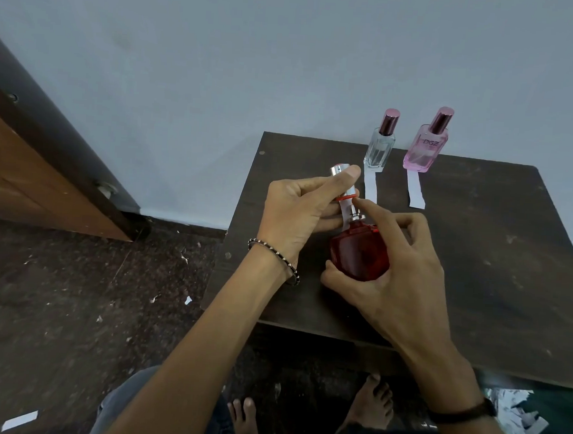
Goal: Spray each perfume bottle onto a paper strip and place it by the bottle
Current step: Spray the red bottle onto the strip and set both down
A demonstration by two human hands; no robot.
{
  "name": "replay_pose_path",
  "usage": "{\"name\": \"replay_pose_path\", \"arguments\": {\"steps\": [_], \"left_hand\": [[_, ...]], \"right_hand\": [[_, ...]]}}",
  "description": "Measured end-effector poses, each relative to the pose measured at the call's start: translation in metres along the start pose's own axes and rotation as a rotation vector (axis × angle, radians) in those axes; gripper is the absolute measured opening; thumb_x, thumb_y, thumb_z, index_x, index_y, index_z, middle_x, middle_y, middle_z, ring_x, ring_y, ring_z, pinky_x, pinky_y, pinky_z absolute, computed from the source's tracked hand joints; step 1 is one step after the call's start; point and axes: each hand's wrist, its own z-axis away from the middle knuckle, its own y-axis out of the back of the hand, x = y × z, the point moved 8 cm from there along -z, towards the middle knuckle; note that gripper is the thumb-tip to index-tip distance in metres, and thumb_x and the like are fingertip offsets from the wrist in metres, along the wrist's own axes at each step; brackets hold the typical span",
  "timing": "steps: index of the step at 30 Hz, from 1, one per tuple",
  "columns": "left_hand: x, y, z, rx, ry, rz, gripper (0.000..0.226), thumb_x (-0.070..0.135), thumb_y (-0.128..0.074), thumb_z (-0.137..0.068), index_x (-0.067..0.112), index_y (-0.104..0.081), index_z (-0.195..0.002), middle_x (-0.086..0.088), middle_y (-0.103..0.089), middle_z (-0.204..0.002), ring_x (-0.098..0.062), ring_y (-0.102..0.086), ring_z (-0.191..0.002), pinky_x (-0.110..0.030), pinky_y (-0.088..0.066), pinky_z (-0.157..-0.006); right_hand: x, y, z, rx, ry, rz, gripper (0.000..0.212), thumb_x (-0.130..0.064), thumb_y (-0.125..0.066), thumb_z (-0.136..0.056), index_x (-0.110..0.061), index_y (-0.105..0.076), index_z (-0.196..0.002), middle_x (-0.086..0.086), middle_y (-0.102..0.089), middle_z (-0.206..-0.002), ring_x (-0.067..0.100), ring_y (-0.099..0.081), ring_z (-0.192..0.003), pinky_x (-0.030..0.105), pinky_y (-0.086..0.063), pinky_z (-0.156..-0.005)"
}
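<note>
My right hand (395,277) grips a round red perfume bottle (360,251) above the dark table (477,248), its index finger resting on the silver sprayer. My left hand (299,211) holds the bottle's silver cap with a red ring (342,183) together with a white paper strip (344,210) close to the nozzle. At the table's far edge stand a clear bottle (380,148) and a pink bottle (425,151), both capped. A paper strip (371,186) lies in front of the clear one, and another strip (416,191) lies in front of the pink one.
The table stands against a grey-blue wall. A wooden door (46,175) is at the left. Paper scraps litter the dark floor, with one strip (19,420) at bottom left and a pile of scraps (514,415) under the table's right side. My bare feet (371,406) show below.
</note>
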Motion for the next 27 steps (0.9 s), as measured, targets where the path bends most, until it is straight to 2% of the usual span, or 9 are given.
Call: {"name": "replay_pose_path", "arguments": {"steps": [5,9,13,17,20,22,24,26,27], "left_hand": [[-0.002,-0.001,-0.001,-0.01,0.023,-0.002,0.029,0.028,-0.078,-0.084,0.002,-0.077,-0.095,-0.012,-0.079,-0.086,-0.021,-0.078,-0.08,-0.028,-0.063,-0.067],[-0.004,-0.001,-0.001,-0.02,0.034,0.013,0.031,0.027,-0.078,-0.084,0.0,-0.076,-0.099,-0.013,-0.079,-0.089,-0.022,-0.078,-0.082,-0.031,-0.063,-0.069],[-0.006,-0.001,-0.003,-0.024,0.042,0.023,0.033,0.027,-0.078,-0.084,0.0,-0.076,-0.101,-0.014,-0.079,-0.091,-0.023,-0.078,-0.084,-0.034,-0.064,-0.072],[-0.006,0.0,-0.004,-0.012,0.047,0.055,0.031,0.026,-0.079,-0.083,-0.001,-0.076,-0.097,-0.015,-0.079,-0.089,-0.024,-0.078,-0.084,-0.035,-0.064,-0.073],[-0.005,0.002,-0.004,0.002,0.046,0.07,0.033,0.027,-0.078,-0.084,-0.003,-0.076,-0.099,-0.014,-0.079,-0.089,-0.023,-0.078,-0.084,-0.034,-0.064,-0.075],[-0.006,0.003,-0.005,0.003,0.054,0.061,0.035,0.03,-0.077,-0.084,-0.001,-0.076,-0.101,-0.013,-0.079,-0.091,-0.022,-0.078,-0.086,-0.036,-0.063,-0.079],[-0.006,0.006,-0.007,0.019,0.062,0.046,0.036,0.032,-0.076,-0.085,0.001,-0.076,-0.102,-0.012,-0.079,-0.092,-0.021,-0.077,-0.087,-0.035,-0.062,-0.081],[-0.006,0.007,-0.008,0.036,0.069,0.03,0.037,0.034,-0.075,-0.085,0.002,-0.076,-0.104,-0.011,-0.079,-0.093,-0.02,-0.077,-0.088,-0.033,-0.062,-0.081],[-0.006,0.007,-0.008,0.04,0.072,0.031,0.037,0.034,-0.075,-0.085,0.002,-0.076,-0.104,-0.012,-0.079,-0.094,-0.019,-0.077,-0.088,-0.033,-0.062,-0.081]], "right_hand": [[-0.001,0.002,-0.001,-0.003,-0.012,0.036,0.087,-0.057,-0.078,-0.061,-0.036,-0.052,-0.141,-0.003,-0.045,-0.124,0.006,-0.051,-0.093,0.034,-0.056,-0.08],[0.0,0.002,-0.001,-0.01,-0.031,0.045,0.088,-0.057,-0.078,-0.06,-0.037,-0.05,-0.142,-0.004,-0.042,-0.123,0.006,-0.05,-0.093,0.043,-0.058,-0.084],[-0.002,0.002,0.0,-0.011,-0.026,0.05,0.087,-0.056,-0.078,-0.061,-0.039,-0.05,-0.142,-0.005,-0.041,-0.122,0.004,-0.048,-0.093,0.029,-0.052,-0.081],[-0.004,0.004,0.0,-0.003,0.023,-0.006,0.084,-0.051,-0.082,-0.063,-0.04,-0.051,-0.141,-0.007,-0.045,-0.119,-0.005,-0.05,-0.091,0.003,-0.041,-0.078],[0.003,0.013,-0.001,-0.013,-0.03,-0.203,0.088,-0.048,-0.088,-0.062,-0.042,-0.046,-0.14,-0.018,-0.052,-0.118,-0.014,-0.052,-0.105,-0.001,-0.041,-0.084],[0.016,0.016,0.001,0.008,-0.183,-0.464,0.088,-0.05,-0.088,-0.055,-0.041,-0.048,-0.133,-0.026,-0.058,-0.115,-0.009,-0.061,-0.102,0.011,-0.05,-0.084],[0.03,0.011,0.0,0.009,-0.374,-0.811,0.091,-0.045,-0.089,-0.046,-0.028,-0.053,-0.127,-0.012,-0.068,-0.106,0.005,-0.071,-0.085,0.021,-0.057,-0.07],[0.034,0.004,-0.003,-0.048,-0.47,-1.155,0.1,-0.04,-0.093,-0.041,-0.006,-0.052,-0.126,0.002,-0.065,-0.088,0.013,-0.062,-0.06,0.023,-0.049,-0.044],[0.029,0.003,-0.002,-0.076,-0.467,-1.29,0.09,-0.037,-0.091,-0.047,-0.003,-0.053,-0.121,0.004,-0.061,-0.086,0.012,-0.056,-0.055,0.022,-0.043,-0.038]]}}
